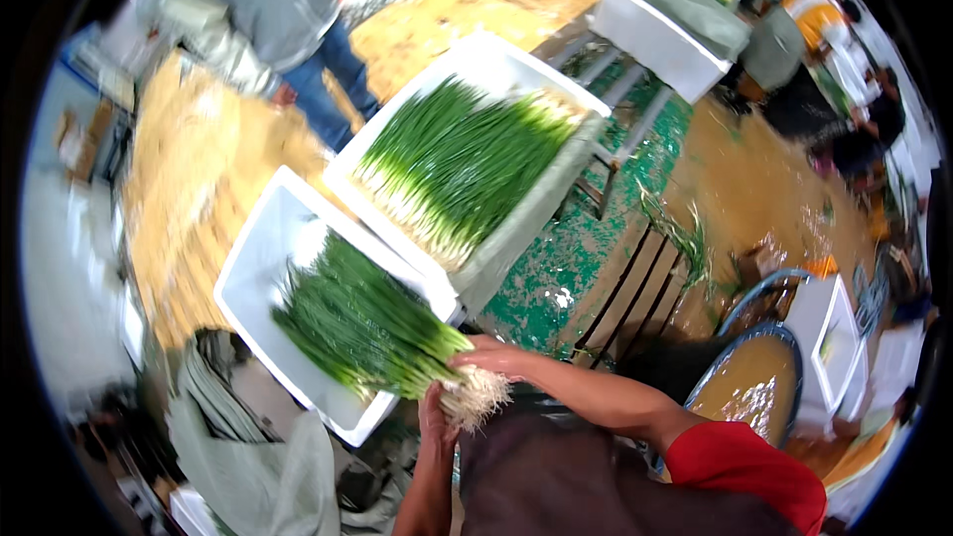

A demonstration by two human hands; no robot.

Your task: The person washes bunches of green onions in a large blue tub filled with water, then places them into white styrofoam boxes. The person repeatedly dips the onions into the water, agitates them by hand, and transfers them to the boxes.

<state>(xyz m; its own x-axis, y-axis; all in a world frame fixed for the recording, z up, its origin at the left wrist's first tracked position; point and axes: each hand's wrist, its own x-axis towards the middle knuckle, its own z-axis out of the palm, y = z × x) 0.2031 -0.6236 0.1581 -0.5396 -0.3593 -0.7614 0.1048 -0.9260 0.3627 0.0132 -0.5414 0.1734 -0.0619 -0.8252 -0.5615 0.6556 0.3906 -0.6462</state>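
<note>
In the head view, you hold a thick bundle of green onions [362, 323] at its root end. Your right hand [488, 355] closes over the upper side of the pale stems, just beside the roots [475, 397]; your left hand [435, 417] clasps the lower side, some of its fingers hidden behind stems and roots. The leafy end lies over the inside of the nearer white box [253, 248], while the roots stick out past its rim toward you. Whether the leaves rest on the bottom, you cannot tell.

The bundle probably feels fairly heavy for greens, and wet and slippery, since the leaves shine. Expect the pale stems to be firm and the leaves soft, easily creased and inclined to sag or fan out. The best hold is likely two-handed around the firm white part above the roots, without squeezing the leaves.

Count one bundle in your hands and two white boxes straight ahead. The farther white box [556, 79] holds a broad heap of green onions [457, 159], its single stalks too many to count. One person in a grey jacket [258, 0] stands beyond the boxes, and one tuft of loose stalks [690, 243] lies on your right.
</note>
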